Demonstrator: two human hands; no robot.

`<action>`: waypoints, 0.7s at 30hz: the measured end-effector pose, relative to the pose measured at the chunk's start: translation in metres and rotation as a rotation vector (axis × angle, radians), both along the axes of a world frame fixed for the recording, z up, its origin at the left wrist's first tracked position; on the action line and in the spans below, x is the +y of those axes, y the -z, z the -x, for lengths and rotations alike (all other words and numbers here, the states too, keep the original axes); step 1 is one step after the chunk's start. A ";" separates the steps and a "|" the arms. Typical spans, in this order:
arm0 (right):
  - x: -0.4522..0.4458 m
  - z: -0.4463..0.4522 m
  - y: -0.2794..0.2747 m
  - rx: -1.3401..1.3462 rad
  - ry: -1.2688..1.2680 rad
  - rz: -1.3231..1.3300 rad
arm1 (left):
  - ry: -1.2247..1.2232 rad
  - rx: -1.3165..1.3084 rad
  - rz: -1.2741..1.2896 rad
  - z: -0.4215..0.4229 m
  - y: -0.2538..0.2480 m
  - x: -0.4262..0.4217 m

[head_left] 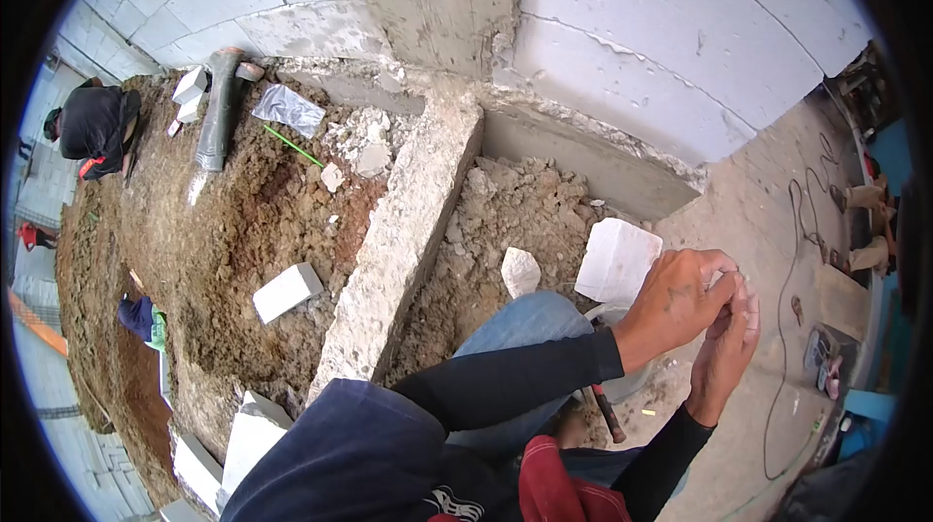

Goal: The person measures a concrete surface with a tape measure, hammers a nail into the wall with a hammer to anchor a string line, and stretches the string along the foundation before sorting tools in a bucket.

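Observation:
My left hand (673, 303), in a black sleeve, has its thumb and fingers pinched together. Its fingertips meet those of my right hand (725, 359), which is also closed with bent fingers. Anything between them is too small or hidden to make out. Just behind my left hand is a white block (615, 260) with rough edges. A pale grey bucket (637, 384) is partly covered by my forearms. Below my left wrist, a tool handle (607, 413) in black and red points downward; its head is hidden. A whitish chunk (521, 272) lies near my jeans-covered knee (530, 320).
A rough concrete beam (403, 230) divides the dug soil (262, 201). White blocks (289, 293) lie on the soil, near a grey tubular object (222, 114) and plastic sheet (289, 110). A cable (783, 328) crosses the concrete floor. Another person (94, 123) bends down at far left.

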State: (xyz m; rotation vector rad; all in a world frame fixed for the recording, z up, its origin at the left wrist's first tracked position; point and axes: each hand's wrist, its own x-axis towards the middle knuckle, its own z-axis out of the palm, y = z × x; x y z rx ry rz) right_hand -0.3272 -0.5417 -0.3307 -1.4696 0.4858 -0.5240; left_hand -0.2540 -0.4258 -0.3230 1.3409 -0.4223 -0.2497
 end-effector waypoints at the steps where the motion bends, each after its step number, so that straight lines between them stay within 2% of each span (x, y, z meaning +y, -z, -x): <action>1: 0.006 0.001 -0.002 0.030 -0.050 -0.012 | -0.004 0.068 0.075 -0.005 -0.001 0.002; 2: 0.010 0.001 -0.002 0.058 -0.099 -0.025 | -0.005 0.133 0.149 -0.013 -0.002 0.005; 4: -0.021 0.015 0.059 0.345 -0.155 0.116 | -0.094 0.069 0.130 -0.032 0.002 0.018; 5: -0.044 0.031 0.107 0.515 -0.264 0.295 | -0.136 0.041 0.118 -0.041 0.005 0.028; 6: -0.061 0.052 0.159 0.684 -0.373 0.474 | -0.157 0.132 0.168 -0.049 0.004 0.040; 7: -0.066 0.077 0.200 0.793 -0.444 0.751 | -0.179 0.224 0.220 -0.057 0.004 0.053; 8: -0.063 0.102 0.225 0.908 -0.507 0.882 | -0.269 0.175 0.151 -0.066 0.013 0.069; 9: -0.057 0.117 0.242 1.121 -0.588 0.966 | -0.353 0.121 0.079 -0.079 0.031 0.086; 10: -0.054 0.132 0.266 1.205 -0.666 1.023 | -0.483 0.031 -0.039 -0.097 0.056 0.106; 11: -0.053 0.145 0.292 1.223 -0.692 1.009 | -0.625 -0.055 -0.124 -0.115 0.085 0.129; 12: -0.051 0.157 0.317 1.241 -0.719 0.994 | -0.646 0.036 -0.061 -0.132 0.110 0.151; 14: -0.050 0.163 0.335 1.208 -0.789 0.998 | -0.893 -0.133 -0.225 -0.162 0.143 0.186; 15: -0.052 0.161 0.335 1.256 -0.790 0.968 | -1.042 -0.317 -0.278 -0.187 0.168 0.201; 17: -0.051 0.154 0.335 1.353 -0.806 0.903 | -1.024 -0.097 -0.350 -0.201 0.166 0.219; 20: -0.043 0.139 0.306 1.445 -0.786 0.828 | -1.049 -0.171 -0.313 -0.224 0.163 0.220; 21: -0.044 0.141 0.312 1.449 -0.782 0.821 | -1.055 -0.196 -0.313 -0.234 0.172 0.218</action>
